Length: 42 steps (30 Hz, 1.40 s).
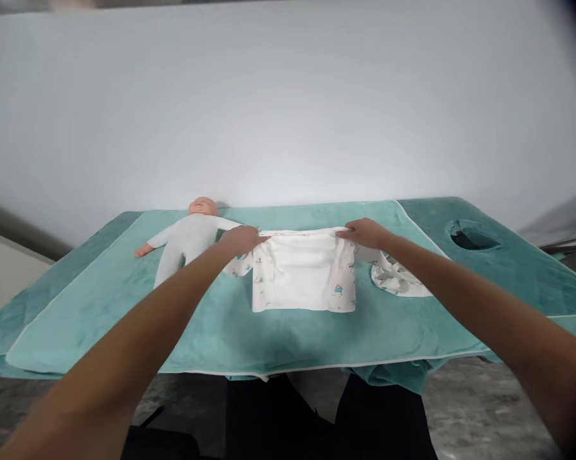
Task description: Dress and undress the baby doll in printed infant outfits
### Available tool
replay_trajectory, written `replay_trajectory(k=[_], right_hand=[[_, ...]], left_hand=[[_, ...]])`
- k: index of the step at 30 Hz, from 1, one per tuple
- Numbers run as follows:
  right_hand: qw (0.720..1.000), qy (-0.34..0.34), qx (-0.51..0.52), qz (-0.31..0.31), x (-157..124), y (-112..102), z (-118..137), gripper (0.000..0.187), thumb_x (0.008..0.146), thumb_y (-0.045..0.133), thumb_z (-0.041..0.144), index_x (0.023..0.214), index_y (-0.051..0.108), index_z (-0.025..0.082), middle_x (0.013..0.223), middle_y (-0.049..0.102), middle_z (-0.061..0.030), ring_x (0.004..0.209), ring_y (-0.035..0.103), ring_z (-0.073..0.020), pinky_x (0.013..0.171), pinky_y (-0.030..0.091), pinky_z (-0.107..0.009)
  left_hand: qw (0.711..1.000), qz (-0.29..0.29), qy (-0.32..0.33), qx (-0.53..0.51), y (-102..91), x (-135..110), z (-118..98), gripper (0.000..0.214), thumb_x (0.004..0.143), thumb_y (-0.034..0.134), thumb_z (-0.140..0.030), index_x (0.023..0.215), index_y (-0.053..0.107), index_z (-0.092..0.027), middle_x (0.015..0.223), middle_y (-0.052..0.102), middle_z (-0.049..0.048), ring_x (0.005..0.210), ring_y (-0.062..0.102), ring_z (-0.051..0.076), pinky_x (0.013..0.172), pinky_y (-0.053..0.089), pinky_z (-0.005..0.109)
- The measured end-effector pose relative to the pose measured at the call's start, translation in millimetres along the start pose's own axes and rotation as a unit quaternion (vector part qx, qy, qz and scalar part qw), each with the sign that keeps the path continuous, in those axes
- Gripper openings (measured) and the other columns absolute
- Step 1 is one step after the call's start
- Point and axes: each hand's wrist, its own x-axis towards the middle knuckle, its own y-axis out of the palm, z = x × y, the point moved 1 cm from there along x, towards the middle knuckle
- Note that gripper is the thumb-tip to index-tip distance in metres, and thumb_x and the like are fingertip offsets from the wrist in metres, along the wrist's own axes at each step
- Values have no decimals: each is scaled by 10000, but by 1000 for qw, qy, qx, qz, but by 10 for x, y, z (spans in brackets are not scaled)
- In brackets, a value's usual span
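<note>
A white baby shirt [303, 271] with small printed figures is stretched between my two hands over the bed. My left hand [240, 241] is closed on its upper left corner, and a printed sleeve hangs below that hand. My right hand [367, 232] pinches the upper right corner. To the left, a baby doll [192, 236] in a white suit lies on its back, one arm reaching toward my left hand. Beside my right forearm rests a round white printed cloth item [396, 279], partly hidden by the arm.
A green plush cover [125, 332] with white piping lies over the bed. Toward the right end, the bed has a dark oval hole [474, 239]. A pale wall [288, 108] stands behind the bed. My dark-clad legs [278, 418] are at the front edge.
</note>
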Motion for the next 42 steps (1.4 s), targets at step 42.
replay_trajectory(k=[42], right_hand=[[929,-135,279,-200,-643,1681,-67,253,923,470,321,984,715,332,1036,711,-62,1036,639,-292,981,520,-510]], left_hand=[[902,-202,124,-360,1601,-838,154,293,908,453,-339,892,722,-224,1047,743,67,1089,652,222,1051,485,388]])
